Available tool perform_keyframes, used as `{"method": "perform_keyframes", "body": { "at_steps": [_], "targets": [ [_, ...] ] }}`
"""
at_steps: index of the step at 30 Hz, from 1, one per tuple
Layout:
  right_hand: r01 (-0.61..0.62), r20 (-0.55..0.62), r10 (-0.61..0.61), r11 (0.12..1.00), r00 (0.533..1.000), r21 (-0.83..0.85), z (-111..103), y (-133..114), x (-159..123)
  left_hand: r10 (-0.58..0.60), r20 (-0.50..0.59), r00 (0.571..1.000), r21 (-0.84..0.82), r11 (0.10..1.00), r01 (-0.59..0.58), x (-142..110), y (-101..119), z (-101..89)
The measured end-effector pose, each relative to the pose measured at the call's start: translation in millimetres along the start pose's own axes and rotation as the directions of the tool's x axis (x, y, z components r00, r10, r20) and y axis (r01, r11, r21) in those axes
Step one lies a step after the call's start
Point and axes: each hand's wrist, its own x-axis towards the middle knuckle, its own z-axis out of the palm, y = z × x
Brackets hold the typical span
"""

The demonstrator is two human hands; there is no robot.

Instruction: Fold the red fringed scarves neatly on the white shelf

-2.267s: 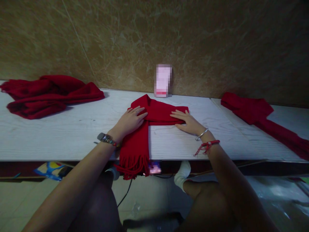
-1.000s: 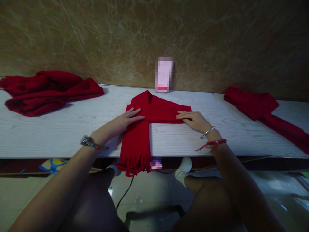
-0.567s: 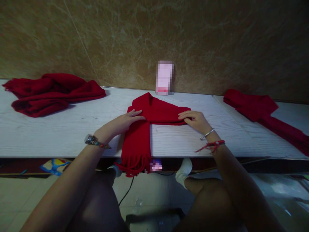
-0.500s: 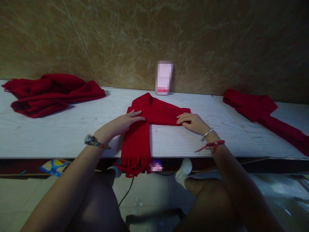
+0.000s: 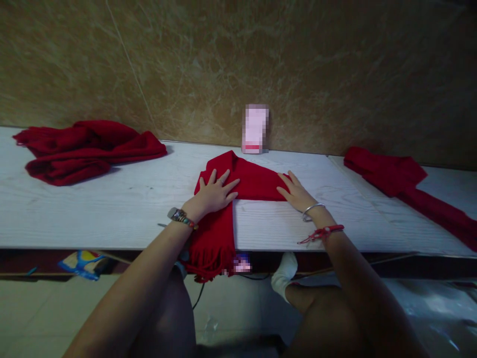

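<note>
Red scarf (image 5: 257,184): folded on the table (image 5: 112,214), fringe (image 5: 212,261) hanging past the table's front edge. Left hand (image 5: 214,195) and right hand (image 5: 298,195): fingers spread on the scarf, gripping nothing. Apparent step: smoothing. Next move likely calls for undisturbed folds.

A pale pink block (image 5: 255,128), its details masked by pixels, stands upright at the rear of a white wood-grain board (image 5: 279,228). Behind the block rises a brown marbled wall (image 5: 186,74). Well to the block's left lies a bunched red cloth (image 5: 93,149) with a fringed end; well to its right, a folded red cloth (image 5: 391,171), one long strip slanting away from the block. Below the block, beneath the board's near edge, shows a small pixelated patch (image 5: 243,263). Farther below the block spreads a tiled floor (image 5: 242,303); to its lower left, a blue, white and yellow packet (image 5: 82,262).
</note>
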Motion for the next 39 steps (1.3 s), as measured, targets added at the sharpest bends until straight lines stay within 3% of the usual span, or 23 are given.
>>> {"method": "perform_keyframes", "body": {
  "at_steps": [8,13,16,20,23,25,27,29,30,32,35,39],
  "targets": [
    [0.171,0.063,-0.169,0.984,0.984,-0.044,-7.5,35.1,26.2,0.030,0.011,0.999,-0.024,0.999,-0.030,-21.3,26.4,-2.4],
    [0.147,-0.044,-0.147,0.989,0.988,0.008,-4.7,53.1,38.4,-0.010,-0.108,0.994,-0.038,0.999,0.006,-26.2,41.3,0.3],
    [0.110,-0.155,-0.112,0.994,0.981,-0.020,-5.6,44.2,33.0,-0.011,-0.081,0.997,-0.088,0.996,0.004,-22.3,37.9,2.9],
    [0.191,-0.251,-0.198,0.980,0.947,-0.051,-16.2,12.6,16.9,-0.038,-0.056,0.998,-0.171,0.985,0.028,-13.4,8.0,2.3],
    [0.255,-0.140,-0.257,0.966,0.956,-0.035,-18.0,-15.0,4.9,0.021,-0.110,0.994,-0.175,0.984,-0.040,-13.6,-8.9,0.3],
    [0.276,0.037,-0.275,0.960,0.961,-0.051,-13.8,-28.8,-0.6,0.187,-0.151,0.971,-0.123,0.971,-0.206,-19.5,-6.5,-1.7],
    [0.286,0.195,-0.264,0.954,0.945,-0.094,-8.3,-36.0,-3.4,0.430,-0.062,0.901,-0.059,0.899,-0.434,-28.2,3.5,-4.2],
    [0.289,0.266,-0.246,0.947,0.932,-0.138,-4.4,-36.6,-3.9,0.573,0.090,0.814,-0.024,0.819,-0.574,-36.8,13.8,-6.6],
    [0.290,0.278,-0.241,0.945,0.930,-0.151,-3.6,-35.4,-3.6,0.587,0.142,0.797,-0.007,0.806,-0.592,-40.3,17.3,-7.3],
    [0.292,0.296,-0.236,0.942,0.926,-0.163,-3.6,-31.8,-2.4,0.560,0.167,0.812,0.037,0.819,-0.573,-44.5,20.1,-7.2],
    [0.283,0.321,-0.217,0.942,0.922,-0.178,-5.1,-28.7,-0.6,0.529,0.116,0.840,0.093,0.837,-0.540,-44.4,18.7,-3.3],
    [0.260,0.324,-0.190,0.947,0.927,-0.188,-5.3,-29.1,0.7,0.535,0.047,0.844,0.144,0.832,-0.536,-40.4,18.0,1.6]
  ]
}}
